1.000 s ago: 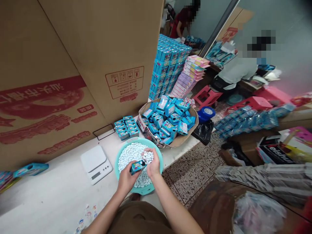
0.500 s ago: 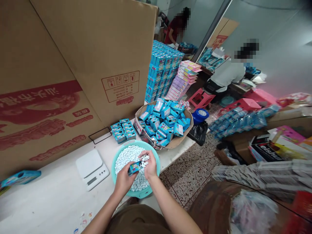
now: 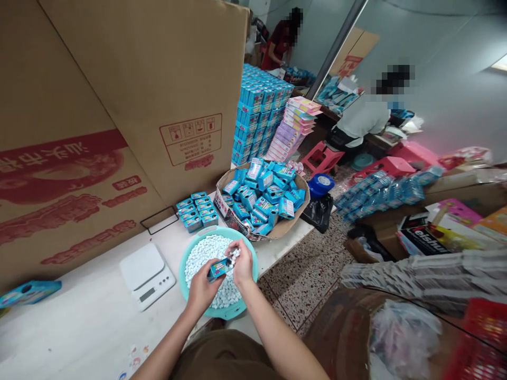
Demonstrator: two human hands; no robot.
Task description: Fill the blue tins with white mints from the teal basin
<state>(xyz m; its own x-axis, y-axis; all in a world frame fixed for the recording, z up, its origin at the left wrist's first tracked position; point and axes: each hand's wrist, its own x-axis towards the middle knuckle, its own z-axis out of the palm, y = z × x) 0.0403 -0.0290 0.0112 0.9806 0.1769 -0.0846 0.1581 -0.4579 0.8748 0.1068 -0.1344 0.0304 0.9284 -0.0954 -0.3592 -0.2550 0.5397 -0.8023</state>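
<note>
A small blue printed box (image 3: 218, 268) is gripped in my left hand (image 3: 203, 285), tilted over a turquoise basin (image 3: 184, 274). My right hand (image 3: 242, 264) is cupped at the box's open end and closed round a small heap of white candy pellets (image 3: 235, 254). Many more white pellets (image 3: 206, 252) fill the basin below both hands. Behind the basin, several similar blue boxes (image 3: 197, 209) stand in two rows. A cut-down carton (image 3: 277, 230) beside them is heaped with loose blue boxes (image 3: 261, 198).
A white scale (image 3: 147, 274) lies left of the basin on the white table (image 3: 79, 327). A large cardboard carton (image 3: 130, 95) walls the back. Stacked blue boxes (image 3: 261, 113) stand behind. Two people work farther off, one in a white top (image 3: 358, 119). Paper bundles (image 3: 428, 274) lie at right.
The pellet heap in my right hand looks smaller. Both hands stay together over the basin, the box still in my left. The view has shifted slightly.
</note>
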